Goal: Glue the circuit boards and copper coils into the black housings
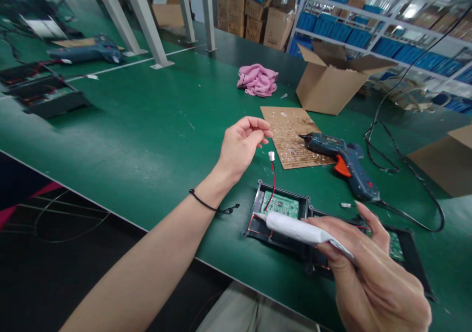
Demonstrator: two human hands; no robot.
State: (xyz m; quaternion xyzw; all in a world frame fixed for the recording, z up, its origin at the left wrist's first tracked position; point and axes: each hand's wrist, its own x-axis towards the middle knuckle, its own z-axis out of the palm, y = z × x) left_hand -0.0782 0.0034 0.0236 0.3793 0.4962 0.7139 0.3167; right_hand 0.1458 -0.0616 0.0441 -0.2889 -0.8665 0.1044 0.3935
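My right hand (372, 273) grips a white squeeze tube (295, 227), its end flattened, its nozzle pointing left. The nozzle tip sits over the left corner of a black plastic housing (254, 209). Inside that housing are a green circuit board (282, 205) and copper-coloured wire. A red and black lead rises from the board to a white connector (272, 156). My left hand (243, 142) hovers above the bench just left of the connector, fingers curled in and thumb against them, with nothing visible in it. A second black housing (416, 260) lies partly hidden behind my right hand.
Beyond the housings lie a blue glue gun (342, 160) with an orange trigger and a stained cardboard sheet (291, 140). A pink cloth (257, 79) and open carton (328, 83) stand farther back. More black housings (47, 93) and another glue gun (86, 51) are at left.
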